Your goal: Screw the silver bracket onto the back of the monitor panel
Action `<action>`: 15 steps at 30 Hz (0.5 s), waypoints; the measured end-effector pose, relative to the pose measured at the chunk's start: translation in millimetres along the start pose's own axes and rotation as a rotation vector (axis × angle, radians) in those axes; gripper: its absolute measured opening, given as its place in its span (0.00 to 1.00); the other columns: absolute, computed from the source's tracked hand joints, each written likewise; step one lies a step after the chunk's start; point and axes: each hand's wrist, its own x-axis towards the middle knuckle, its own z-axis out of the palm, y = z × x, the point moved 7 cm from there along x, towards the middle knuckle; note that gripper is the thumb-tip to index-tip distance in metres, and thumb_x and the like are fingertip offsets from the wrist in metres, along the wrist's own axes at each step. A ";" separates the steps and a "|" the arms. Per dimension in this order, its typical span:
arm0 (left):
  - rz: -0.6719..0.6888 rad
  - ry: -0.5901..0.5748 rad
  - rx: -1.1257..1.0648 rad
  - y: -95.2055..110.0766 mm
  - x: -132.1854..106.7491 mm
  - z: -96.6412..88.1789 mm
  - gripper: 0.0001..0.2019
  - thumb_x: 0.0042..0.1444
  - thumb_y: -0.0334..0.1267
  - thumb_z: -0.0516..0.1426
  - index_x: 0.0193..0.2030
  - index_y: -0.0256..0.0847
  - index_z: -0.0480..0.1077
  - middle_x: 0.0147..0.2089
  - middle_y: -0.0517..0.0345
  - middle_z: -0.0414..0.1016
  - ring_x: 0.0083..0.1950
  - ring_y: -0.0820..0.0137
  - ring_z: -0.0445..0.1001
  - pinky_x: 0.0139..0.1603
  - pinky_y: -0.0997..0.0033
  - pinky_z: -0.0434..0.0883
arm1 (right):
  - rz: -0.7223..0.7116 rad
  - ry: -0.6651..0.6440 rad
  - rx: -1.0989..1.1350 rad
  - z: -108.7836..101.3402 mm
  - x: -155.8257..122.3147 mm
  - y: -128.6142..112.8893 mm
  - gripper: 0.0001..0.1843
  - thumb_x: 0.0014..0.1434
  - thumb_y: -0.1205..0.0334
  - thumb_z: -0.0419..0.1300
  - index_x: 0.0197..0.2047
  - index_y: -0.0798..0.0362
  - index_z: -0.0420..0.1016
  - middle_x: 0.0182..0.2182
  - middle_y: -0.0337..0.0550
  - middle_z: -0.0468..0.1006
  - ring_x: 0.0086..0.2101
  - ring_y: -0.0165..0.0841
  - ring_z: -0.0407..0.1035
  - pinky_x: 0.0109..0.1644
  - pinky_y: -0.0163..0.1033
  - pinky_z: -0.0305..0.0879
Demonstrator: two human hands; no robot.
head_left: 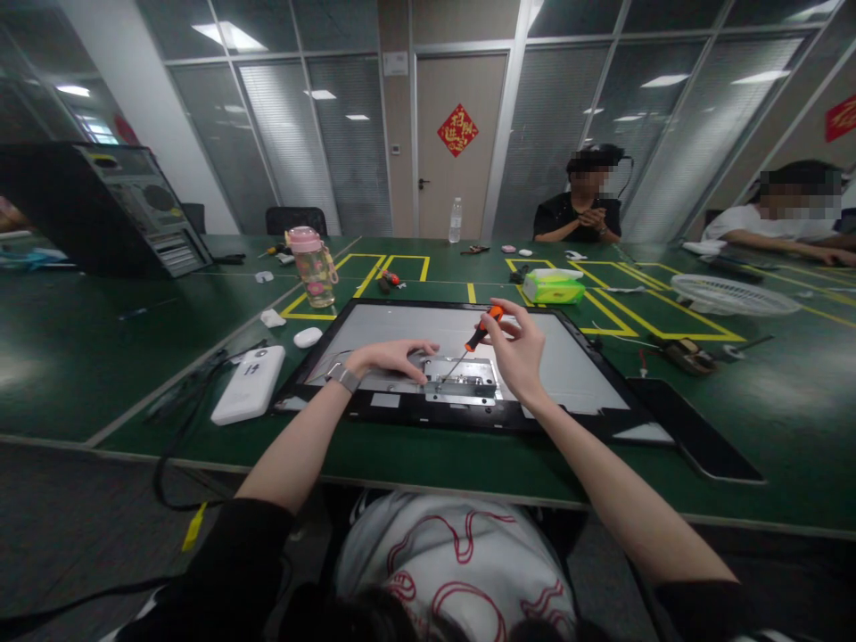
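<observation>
1. Screwdriver (482, 330) in the right hand (518, 348): orange-and-black plastic handle, thin metal shaft.
2. Bracket (461, 389) at the left hand (394, 357): bare silvery metal, smooth, catching the light.
3. Panel (575, 361) beneath both hands: smooth, pale grey, softly sheened.
4. Frame (341, 404) on the near side of both hands: black, plastic-looking, mostly matt.
5. Wristband (342, 376) just behind the left hand: metallic-looking.
6. White case (244, 390) left of the left hand: smooth, hard plastic.
7. Bottle (313, 278) beyond the left hand: clear, glossy plastic, pink lid.
8. Packet (554, 286) beyond the right hand: shiny green plastic film.
9. Dark slab (695, 430) right of the right hand: smooth, glassy.
10. Desk (428, 459) below both hands: smooth green top, dull sheen.
</observation>
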 end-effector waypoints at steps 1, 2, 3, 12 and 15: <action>-0.008 0.001 0.000 0.4 -0.3 0.1 0.31 0.42 0.47 0.67 0.54 0.42 0.67 0.69 0.48 0.56 0.69 0.55 0.54 0.68 0.55 0.50 | -0.009 0.000 -0.001 0.6 -0.8 0.6 0.15 0.55 0.57 0.62 0.46 0.50 0.73 0.39 0.43 0.74 0.33 0.33 0.75 0.31 0.39 0.79; -0.014 0.002 0.001 0.8 -0.5 0.3 0.32 0.42 0.47 0.67 0.54 0.42 0.67 0.69 0.48 0.55 0.69 0.55 0.54 0.68 0.55 0.50 | -0.013 -0.003 0.000 1.1 -1.2 1.3 0.15 0.55 0.57 0.62 0.46 0.50 0.74 0.39 0.43 0.74 0.33 0.33 0.75 0.31 0.39 0.79; -0.018 0.001 -0.001 1.2 -0.7 0.4 0.32 0.42 0.47 0.67 0.54 0.42 0.67 0.69 0.48 0.55 0.69 0.55 0.54 0.68 0.55 0.50 | -0.014 -0.009 0.004 1.6 -1.5 2.0 0.15 0.56 0.57 0.62 0.46 0.50 0.74 0.39 0.43 0.74 0.33 0.33 0.75 0.31 0.39 0.79; -0.026 0.006 0.024 -0.9 0.6 -0.5 0.31 0.42 0.48 0.67 0.53 0.44 0.67 0.69 0.51 0.55 0.69 0.55 0.54 0.68 0.56 0.50 | -0.032 -0.064 -0.033 8.6 -7.9 2.1 0.15 0.56 0.56 0.61 0.47 0.49 0.74 0.40 0.44 0.74 0.35 0.34 0.75 0.32 0.39 0.77; -0.018 0.010 0.035 -0.9 0.9 -0.5 0.31 0.42 0.49 0.67 0.54 0.44 0.67 0.69 0.51 0.56 0.69 0.56 0.54 0.68 0.57 0.50 | -0.094 -0.137 -0.061 13.7 -12.3 -8.1 0.16 0.56 0.57 0.62 0.49 0.47 0.73 0.43 0.44 0.75 0.37 0.36 0.75 0.33 0.39 0.76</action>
